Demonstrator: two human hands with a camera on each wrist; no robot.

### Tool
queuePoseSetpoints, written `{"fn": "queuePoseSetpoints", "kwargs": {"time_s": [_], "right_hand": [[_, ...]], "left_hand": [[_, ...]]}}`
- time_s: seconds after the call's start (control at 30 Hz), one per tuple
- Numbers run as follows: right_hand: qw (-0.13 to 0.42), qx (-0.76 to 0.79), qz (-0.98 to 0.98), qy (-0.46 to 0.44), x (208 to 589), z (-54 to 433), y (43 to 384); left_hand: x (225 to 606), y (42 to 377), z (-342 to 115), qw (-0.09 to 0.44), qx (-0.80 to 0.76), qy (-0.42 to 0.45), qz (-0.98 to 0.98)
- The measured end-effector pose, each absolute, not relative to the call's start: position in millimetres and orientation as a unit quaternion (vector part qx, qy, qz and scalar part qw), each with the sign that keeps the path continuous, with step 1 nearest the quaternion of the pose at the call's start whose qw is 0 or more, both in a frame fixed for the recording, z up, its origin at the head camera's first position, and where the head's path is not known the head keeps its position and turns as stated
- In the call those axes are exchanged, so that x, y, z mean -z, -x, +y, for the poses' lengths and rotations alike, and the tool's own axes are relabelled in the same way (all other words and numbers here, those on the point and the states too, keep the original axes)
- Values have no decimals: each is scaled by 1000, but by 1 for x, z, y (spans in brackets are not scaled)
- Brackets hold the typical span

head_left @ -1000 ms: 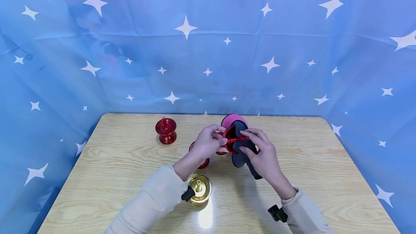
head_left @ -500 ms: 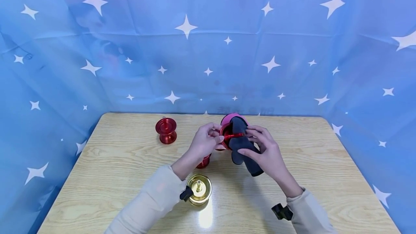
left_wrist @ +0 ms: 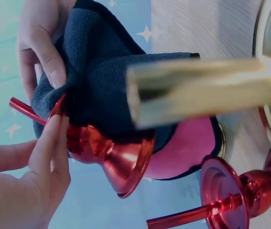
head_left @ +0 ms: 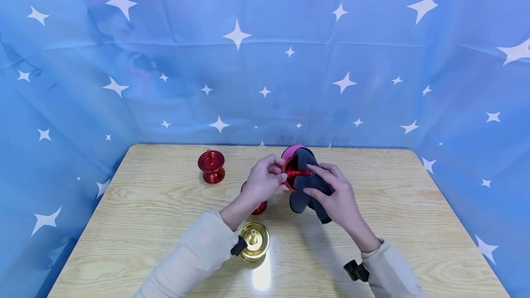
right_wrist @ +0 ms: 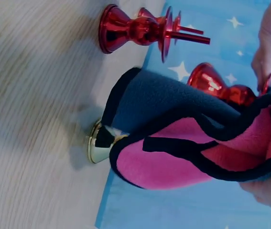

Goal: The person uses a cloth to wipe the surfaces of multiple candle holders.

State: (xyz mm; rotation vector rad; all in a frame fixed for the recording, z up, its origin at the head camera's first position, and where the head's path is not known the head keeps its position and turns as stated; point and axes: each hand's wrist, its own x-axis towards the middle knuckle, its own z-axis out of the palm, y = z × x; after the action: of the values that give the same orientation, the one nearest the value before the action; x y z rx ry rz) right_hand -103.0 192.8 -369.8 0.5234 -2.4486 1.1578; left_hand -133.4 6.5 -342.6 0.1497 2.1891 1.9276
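Note:
My left hand [head_left: 262,183] pinches the dish rim of a shiny red candle holder [left_wrist: 130,164], thumb on one side and fingers on the other. The holder is tilted, its spike pointing toward my right hand in the head view. My right hand [head_left: 337,197] grips a cloth [left_wrist: 106,90], dark grey on one face and pink [right_wrist: 164,167] on the other, edged in black. In the left wrist view the cloth lies against the dish and covers part of the holder. The right fingertips press into its folds close to the rim.
A red candle holder [head_left: 211,162] stands at the back left, and another [head_left: 260,208] is partly behind my left wrist. A gold candle holder [head_left: 254,241] stands near my left sleeve. Behind the cloth, the right wrist view shows another gold base [right_wrist: 97,150].
My right hand shifts slightly right, then back left toward the red dish, and the cloth's folds change with it. The left hand keeps its grip on the candle holder, which turns slightly.

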Motion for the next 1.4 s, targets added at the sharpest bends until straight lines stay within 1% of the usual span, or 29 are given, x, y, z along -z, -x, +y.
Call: {"fn": "queuePoseSetpoints", "kwargs": {"time_s": [0.1, 0.3, 0.57, 0.8, 0.9, 1.17, 1.33, 1.4], "right_hand": [[195, -407, -868, -207, 372, 192, 105], [167, -433, -856, -227, 377, 193, 108], [152, -477, -834, -231, 376, 192, 109], [132, -501, -831, -202, 374, 194, 109], [127, -504, -831, -199, 373, 195, 110], [113, -503, -830, -210, 365, 195, 110], [111, -497, -832, -222, 357, 198, 106], [112, -495, -831, -228, 353, 200, 104]], "left_hand": [[342, 133, 6, 103, -621, -62, 774], [344, 134, 7, 101, -589, -91, 797], [347, 135, 9, 134, -612, -76, 775], [352, 138, 9, 163, -667, -52, 725], [350, 137, 9, 147, -649, -41, 746], [343, 135, 7, 65, -551, -58, 830], [345, 136, 5, 47, -526, -69, 846], [346, 137, 4, 52, -522, -72, 848]]}}
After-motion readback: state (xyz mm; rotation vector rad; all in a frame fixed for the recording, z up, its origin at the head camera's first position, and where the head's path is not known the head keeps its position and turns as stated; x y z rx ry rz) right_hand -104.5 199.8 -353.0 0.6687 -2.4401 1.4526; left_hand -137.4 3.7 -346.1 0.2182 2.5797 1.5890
